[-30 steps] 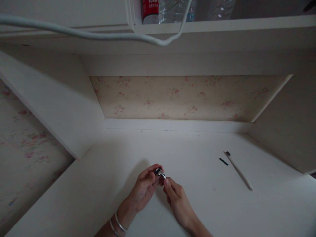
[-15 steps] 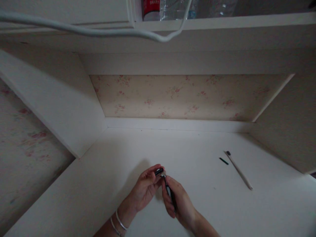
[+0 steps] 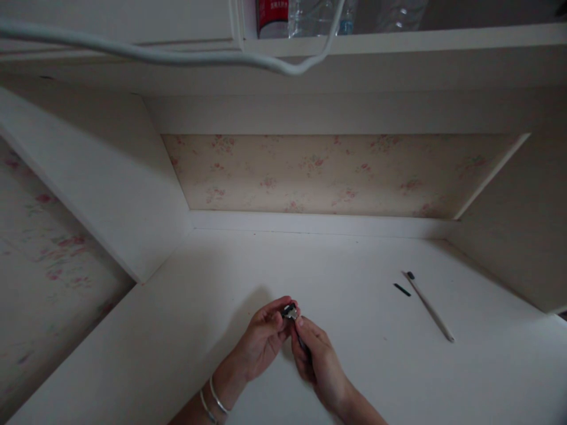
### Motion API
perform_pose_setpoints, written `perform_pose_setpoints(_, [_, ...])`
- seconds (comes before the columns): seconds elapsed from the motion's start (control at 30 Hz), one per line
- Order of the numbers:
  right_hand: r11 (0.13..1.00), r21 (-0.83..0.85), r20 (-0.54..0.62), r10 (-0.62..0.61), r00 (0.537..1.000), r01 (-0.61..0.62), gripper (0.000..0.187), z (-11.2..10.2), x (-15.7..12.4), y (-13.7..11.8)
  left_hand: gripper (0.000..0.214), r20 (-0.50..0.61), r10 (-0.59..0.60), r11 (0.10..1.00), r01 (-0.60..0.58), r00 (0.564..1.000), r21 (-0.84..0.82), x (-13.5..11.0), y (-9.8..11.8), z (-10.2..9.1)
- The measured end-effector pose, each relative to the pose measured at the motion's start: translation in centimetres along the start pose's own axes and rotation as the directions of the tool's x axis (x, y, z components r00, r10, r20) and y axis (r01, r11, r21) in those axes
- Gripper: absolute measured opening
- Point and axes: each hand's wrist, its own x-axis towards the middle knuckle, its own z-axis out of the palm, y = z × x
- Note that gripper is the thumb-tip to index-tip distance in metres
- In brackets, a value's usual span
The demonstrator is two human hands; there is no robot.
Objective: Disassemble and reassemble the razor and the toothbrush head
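Observation:
My left hand (image 3: 266, 330) pinches a small black piece (image 3: 289, 307) between thumb and fingers. In my right hand (image 3: 321, 363) is a slim black-handled tool (image 3: 305, 347), its handle mostly hidden by the fingers. The tool has a shiny metal head (image 3: 291, 314), which lies against or right beside the black piece. Both hands are closed and meet over the white tabletop (image 3: 336, 277). Exactly what kind of tool it is, I cannot make out.
To the right lie a pale stick with a dark tip (image 3: 429, 307) and a short dark green strip (image 3: 402, 289). A white cable (image 3: 177, 57) hangs across the top. Above, a shelf (image 3: 398, 40) holds a red container (image 3: 273, 15) and clear bottles (image 3: 310, 18). Side panels flank the tabletop.
The tool's handle has turned in my right hand, so more of its metal head and less of its handle show. My left hand stays nearly where it was.

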Motion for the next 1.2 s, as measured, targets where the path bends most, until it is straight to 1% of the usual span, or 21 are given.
perform_pose_setpoints(0.13, [1.0,-0.014,0.001,0.014,1.0,-0.014,0.042,-0.08,-0.06,-0.12,0.036,0.002,0.002,1.0,-0.002,1.0,0.008,-0.03,0.04,0.05])
perform_pose_setpoints(0.37, [1.0,0.011,0.031,0.011,0.999,-0.011,0.041,-0.33,-0.04,-0.18,0.035,0.004,-0.003,1.0,0.003,1.0,0.017,0.03,0.16,0.09])
perform_pose_setpoints(0.53, [1.0,0.009,0.005,0.028,1.0,-0.028,0.042,-0.31,0.14,0.08,0.034,0.002,0.015,0.999,-0.015,1.0,0.047,0.12,-0.04,-0.1])
perform_pose_setpoints(0.73, [0.998,-0.052,0.006,-0.026,1.0,0.026,0.044,-0.13,0.06,0.14,0.035,-0.009,0.009,0.999,-0.009,1.0,0.038,0.13,-0.06,0.0])
perform_pose_setpoints(0.87, [0.999,-0.048,0.003,-0.025,1.0,0.025,0.043,-0.1,0.02,0.13,0.035,-0.034,0.01,0.999,-0.008,0.999,0.051,0.09,0.03,0.21])
perform_pose_setpoints(1.2, [0.999,-0.05,-0.003,-0.019,1.0,0.019,0.044,0.06,-0.03,-0.26,0.035,-0.024,0.018,0.999,-0.017,1.0,0.03,0.01,-0.06,-0.01])
